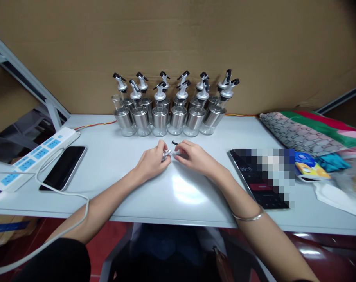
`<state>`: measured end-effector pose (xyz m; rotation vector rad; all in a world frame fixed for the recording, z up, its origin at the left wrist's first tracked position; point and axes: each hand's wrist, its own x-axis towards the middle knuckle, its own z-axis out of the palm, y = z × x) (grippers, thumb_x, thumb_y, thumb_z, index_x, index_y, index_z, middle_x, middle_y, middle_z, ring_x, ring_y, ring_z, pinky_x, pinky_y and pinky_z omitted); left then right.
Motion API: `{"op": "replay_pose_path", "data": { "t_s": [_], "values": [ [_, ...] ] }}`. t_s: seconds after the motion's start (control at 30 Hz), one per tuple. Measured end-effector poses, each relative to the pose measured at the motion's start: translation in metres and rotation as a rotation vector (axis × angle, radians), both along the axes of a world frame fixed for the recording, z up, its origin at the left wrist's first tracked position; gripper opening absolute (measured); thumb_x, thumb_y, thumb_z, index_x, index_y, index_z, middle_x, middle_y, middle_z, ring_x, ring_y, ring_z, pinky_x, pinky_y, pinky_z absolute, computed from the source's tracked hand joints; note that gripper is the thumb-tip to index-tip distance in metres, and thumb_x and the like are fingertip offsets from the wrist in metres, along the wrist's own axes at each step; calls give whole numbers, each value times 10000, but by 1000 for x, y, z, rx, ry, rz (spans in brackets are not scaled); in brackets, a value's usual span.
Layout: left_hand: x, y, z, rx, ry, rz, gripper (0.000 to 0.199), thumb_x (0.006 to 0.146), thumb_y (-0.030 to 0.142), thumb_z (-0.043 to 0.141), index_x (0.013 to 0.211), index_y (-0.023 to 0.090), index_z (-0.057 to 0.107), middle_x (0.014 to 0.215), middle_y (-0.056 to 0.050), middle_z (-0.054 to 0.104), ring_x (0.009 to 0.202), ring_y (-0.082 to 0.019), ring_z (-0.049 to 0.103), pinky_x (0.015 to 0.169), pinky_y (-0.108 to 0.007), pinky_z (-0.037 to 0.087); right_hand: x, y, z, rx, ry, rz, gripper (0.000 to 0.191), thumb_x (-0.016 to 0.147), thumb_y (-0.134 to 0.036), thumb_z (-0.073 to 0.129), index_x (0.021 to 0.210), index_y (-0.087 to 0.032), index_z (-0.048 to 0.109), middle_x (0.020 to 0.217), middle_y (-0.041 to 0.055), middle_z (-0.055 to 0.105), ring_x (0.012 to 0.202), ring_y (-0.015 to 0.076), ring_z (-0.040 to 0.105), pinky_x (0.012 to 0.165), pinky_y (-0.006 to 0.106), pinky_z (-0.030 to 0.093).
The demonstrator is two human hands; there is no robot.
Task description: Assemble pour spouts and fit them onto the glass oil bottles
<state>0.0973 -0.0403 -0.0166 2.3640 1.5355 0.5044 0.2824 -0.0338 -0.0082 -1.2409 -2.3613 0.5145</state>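
Observation:
My left hand (155, 161) is closed round a small silvery pourer spout (167, 153), most of it hidden by the fingers. Just to its right, my right hand (191, 154) pinches a small black flip cap (175, 143), whose thin end sticks out past the fingertips. The two hands are close together but apart, low over the table. Beyond them stand two rows of glass oil bottles (159, 121) with steel sleeves, most topped by silver pourers with black caps. One bottle (123, 119) at the front left has a bare glass neck.
On the white table (154, 207), a power strip (34, 156) and a phone (63, 168) lie at left; a white cable crosses my left forearm. At right are a tablet-like screen (260, 187), a tissue pack (310, 164) and a patterned cushion (295, 131). Cardboard (178, 39) stands behind the bottles.

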Motion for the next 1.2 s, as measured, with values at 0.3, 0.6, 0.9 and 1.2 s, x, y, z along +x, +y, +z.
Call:
{"op": "replay_pose_path", "data": {
  "t_s": [0.3,0.6,0.9,1.2],
  "values": [
    [-6,2,-4,22,-29,-102,357,765,201,487,1094,190,348,963,-75,629,677,-204,653,617,-298,458,-8,-3,0,100,143,50,93,882,-236,532,903,-155,574,819,45,575,730,157,532,695,269,402],
    [-10,4,-9,238,-219,-395,512,858,167,468,1341,240,312,999,-36,618,606,-92,599,613,-217,472,-8,-4,4,195,230,-45,177,916,-233,466,775,-172,552,706,16,546,655,143,492,650,263,355],
    [-11,9,-9,560,-364,-232,262,902,401,527,1046,183,551,864,-14,691,563,-65,613,589,-181,486,-11,-11,10,28,279,5,271,916,-389,474,1066,-178,556,866,51,615,785,170,555,715,280,420],
    [-9,5,-17,398,-520,-229,409,871,353,590,1190,193,389,1080,-98,674,765,-125,700,640,-225,565,-13,-10,7,-39,402,-83,322,894,-402,508,1114,-169,531,973,76,618,853,170,571,706,268,433]
  ]
}}
